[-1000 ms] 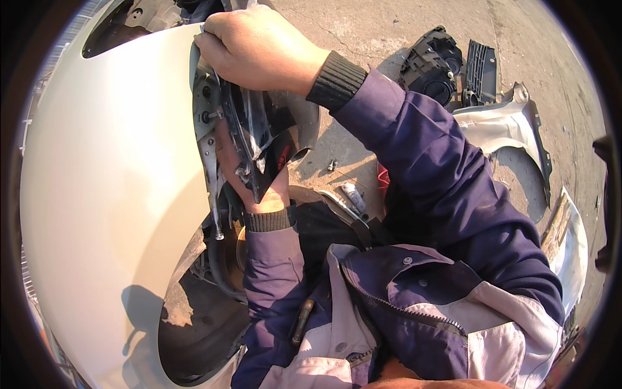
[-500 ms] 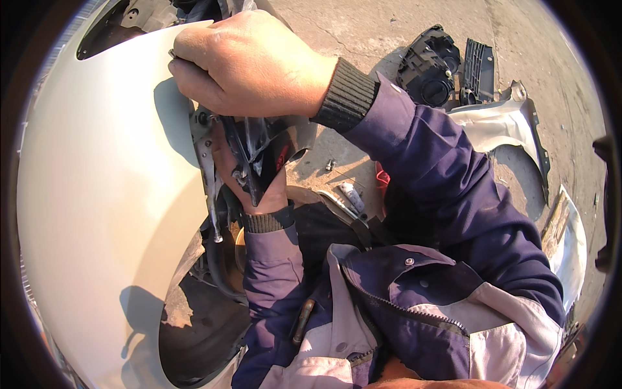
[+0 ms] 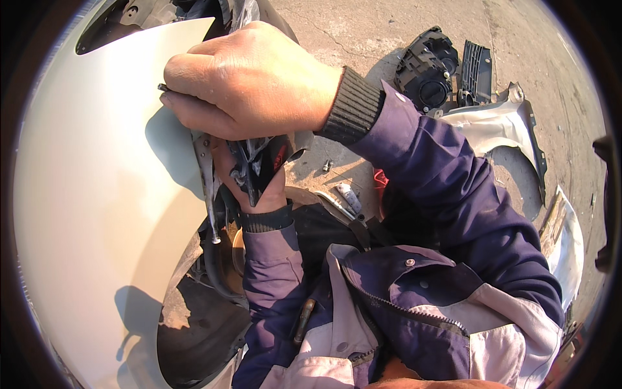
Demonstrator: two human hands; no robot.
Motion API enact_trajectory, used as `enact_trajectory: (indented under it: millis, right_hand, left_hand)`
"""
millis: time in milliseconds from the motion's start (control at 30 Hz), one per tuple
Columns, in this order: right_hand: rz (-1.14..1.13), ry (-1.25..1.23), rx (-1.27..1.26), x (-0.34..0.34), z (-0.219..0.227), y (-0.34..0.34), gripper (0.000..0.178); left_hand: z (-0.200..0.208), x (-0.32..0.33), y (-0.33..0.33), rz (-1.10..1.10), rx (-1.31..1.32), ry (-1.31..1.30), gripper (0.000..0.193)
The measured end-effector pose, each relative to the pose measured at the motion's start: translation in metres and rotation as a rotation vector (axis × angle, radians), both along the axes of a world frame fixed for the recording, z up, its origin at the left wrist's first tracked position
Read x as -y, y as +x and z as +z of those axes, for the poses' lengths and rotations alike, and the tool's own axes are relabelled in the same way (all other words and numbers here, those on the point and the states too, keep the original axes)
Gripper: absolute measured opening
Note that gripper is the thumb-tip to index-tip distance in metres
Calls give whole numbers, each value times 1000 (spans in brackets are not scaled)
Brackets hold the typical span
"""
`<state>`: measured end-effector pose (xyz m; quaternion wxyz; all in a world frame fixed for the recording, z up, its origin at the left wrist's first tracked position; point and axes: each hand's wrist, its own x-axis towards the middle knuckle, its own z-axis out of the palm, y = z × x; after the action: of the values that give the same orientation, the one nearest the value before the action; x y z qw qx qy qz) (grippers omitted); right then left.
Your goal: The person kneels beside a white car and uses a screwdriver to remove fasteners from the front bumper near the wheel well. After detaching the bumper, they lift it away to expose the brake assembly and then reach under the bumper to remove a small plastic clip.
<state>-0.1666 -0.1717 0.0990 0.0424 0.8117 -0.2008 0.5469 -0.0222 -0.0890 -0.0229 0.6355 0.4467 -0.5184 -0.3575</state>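
My right hand (image 3: 249,81) is closed above the edge of the pale car fender (image 3: 103,155). Its thumb and forefinger pinch a small dark piece (image 3: 162,87), of which only the tip shows. Lower down, my left hand (image 3: 271,194) reaches up beside the fender's edge. A black plastic bracket-like part (image 3: 245,172) lies across it and hides the fingers, so its grip does not show. A metal strip (image 3: 208,181) with holes runs along the fender's edge, left of my left hand.
On the concrete at right lie a black headlamp housing (image 3: 424,74), a black grille-like panel (image 3: 476,71) and a silver fender (image 3: 492,126). A white tube-like item (image 3: 348,196) and a small metal fitting (image 3: 328,165) lie nearer. The wheel arch (image 3: 201,330) opens at lower left.
My right hand has moved slightly down and left, and the dark tip between its fingers shows more. My left hand has stayed nearly in place.
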Motion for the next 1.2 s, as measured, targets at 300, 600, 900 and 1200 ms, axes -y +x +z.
enact_trajectory:
  millis: [300,600,900,1200]
  right_hand:
    - [138,-134,-135,-17,-2,-2,22]
    - [191,-172,-235,-41,-14,-2,27]
    - [167,-202,-132,-46,-29,6,30]
    - [168,-247,-59,-55,-40,11,19]
  left_hand:
    - [-27,-5,14,228,1044,111,88]
    - [-21,-5,9,134,173,32,80]
    - [-18,-10,14,192,105,-16,78]
    - [-14,-23,18,233,121,-47,75]
